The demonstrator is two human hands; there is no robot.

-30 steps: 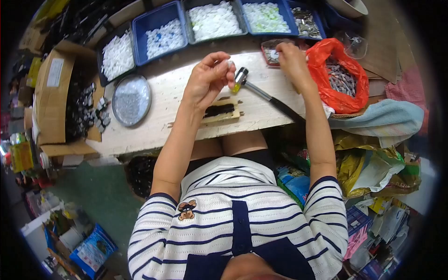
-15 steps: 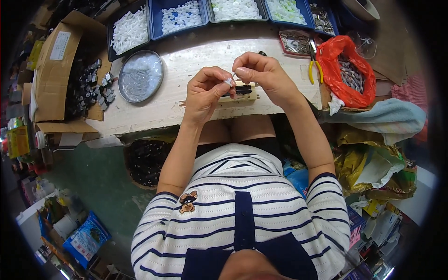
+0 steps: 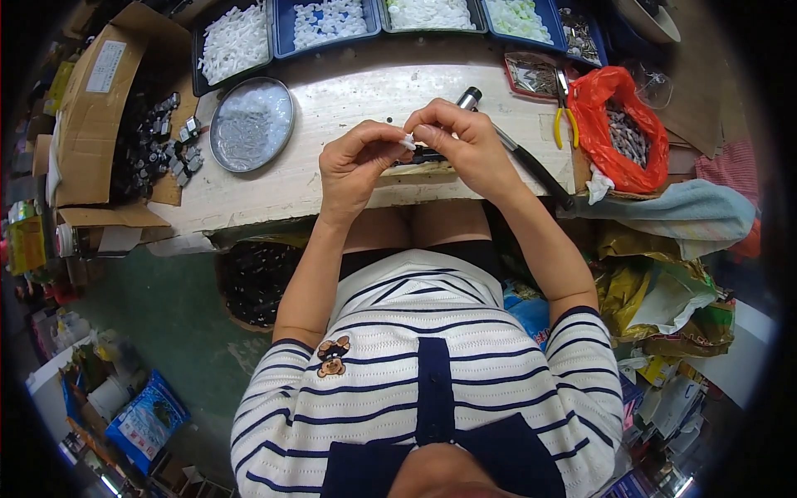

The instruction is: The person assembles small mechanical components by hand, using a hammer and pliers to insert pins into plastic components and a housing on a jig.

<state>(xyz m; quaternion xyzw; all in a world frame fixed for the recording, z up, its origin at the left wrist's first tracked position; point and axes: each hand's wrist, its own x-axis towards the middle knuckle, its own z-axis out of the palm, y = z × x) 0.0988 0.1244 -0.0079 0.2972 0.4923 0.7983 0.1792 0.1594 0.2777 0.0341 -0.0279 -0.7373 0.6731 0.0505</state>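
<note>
A small white plastic part (image 3: 408, 142) is pinched between the thumb and forefinger of my left hand (image 3: 353, 166), above the near half of the bench. My right hand (image 3: 471, 149) is closed in a pinch, its fingertips against that part; whatever they grip is hidden. Beneath both hands lies a wooden block with a black fixture (image 3: 427, 155), partly covered by my fingers. A hammer-like tool with a black handle (image 3: 540, 173) lies slantwise behind my right hand and wrist.
Trays of white and greenish plastic pieces (image 3: 325, 55) line the far edge. A round metal dish (image 3: 286, 137) and a carton (image 3: 93, 149) with black parts stand left. On the right are yellow-handled pliers (image 3: 559, 129), a box of pins (image 3: 531, 54) and a red bag (image 3: 660, 170).
My right fingertips have come in against the white part; a thin piece seen between them before is now hidden. The view has shifted slightly, and more of the black-handled tool shows.
</note>
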